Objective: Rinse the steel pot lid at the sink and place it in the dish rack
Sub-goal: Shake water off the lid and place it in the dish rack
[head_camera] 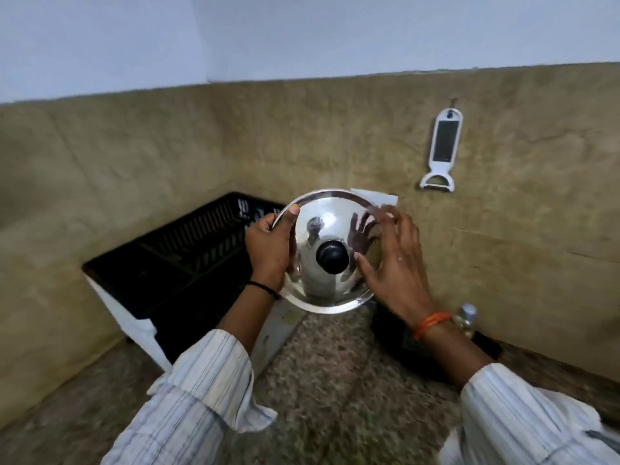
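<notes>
A shiny steel pot lid [322,283] with a black knob [332,256] is held up in the air, tilted, its top side facing me. My left hand [268,250] grips its left rim, thumb over the edge. My right hand [392,260] rests spread against the lid's right side, fingers apart and touching the surface. The black plastic dish rack [181,263] stands to the left, behind and below the lid, on a white base. Part of a dark sink [419,350] shows below my right wrist, mostly hidden by the arm.
A steel tap [466,317] sticks out of the tan wall beside my right wrist. A white peeler-grater [443,149] hangs on the wall at upper right. A speckled stone counter [328,380] lies below. A white object [382,198] peeks out behind the lid's top edge.
</notes>
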